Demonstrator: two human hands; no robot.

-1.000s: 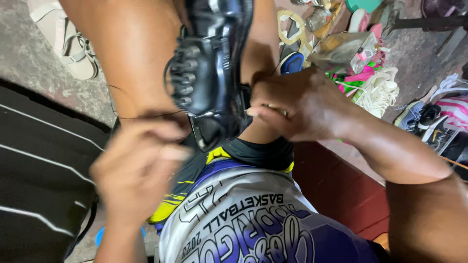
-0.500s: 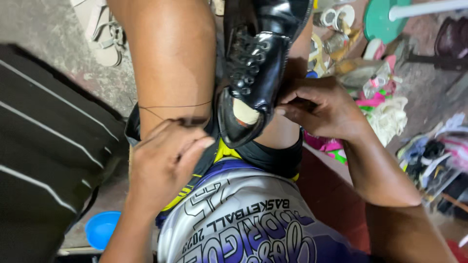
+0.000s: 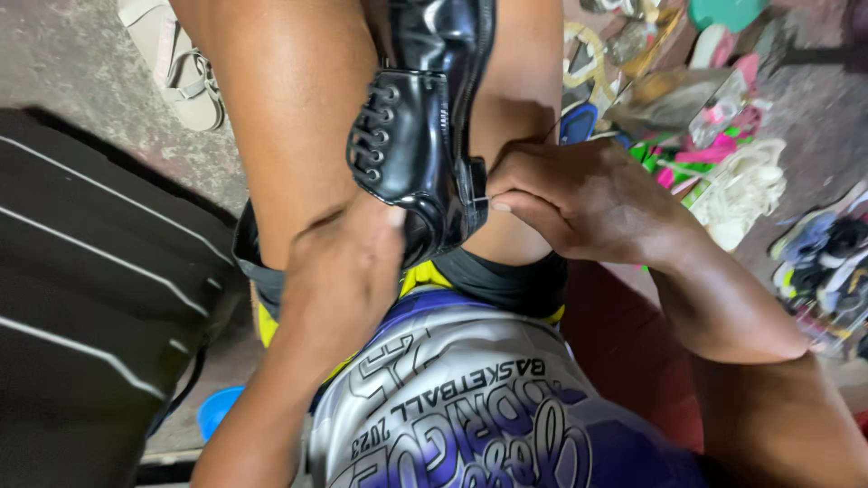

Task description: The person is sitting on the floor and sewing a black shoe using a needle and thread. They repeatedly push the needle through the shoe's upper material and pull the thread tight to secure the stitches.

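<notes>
At far left a dark striped cloth (image 3: 81,298) lies on the floor, a pale sandal (image 3: 181,72) above it and a blue bowl (image 3: 217,408) below; what the bowl holds cannot be seen. The left hand (image 3: 339,271) presses against the heel end of a black lace-up shoe (image 3: 420,117), which is wedged between the person's bare knees; whether its grip is clenched or loose I cannot tell. The right hand (image 3: 579,194) pinches a thin needle (image 3: 479,200) at the shoe's heel edge, grip clenched on it. Doing this well likely means bracing the shoe firmly and driving the needle straight. At right, loose shoes (image 3: 827,248) are heaped on the floor.
</notes>
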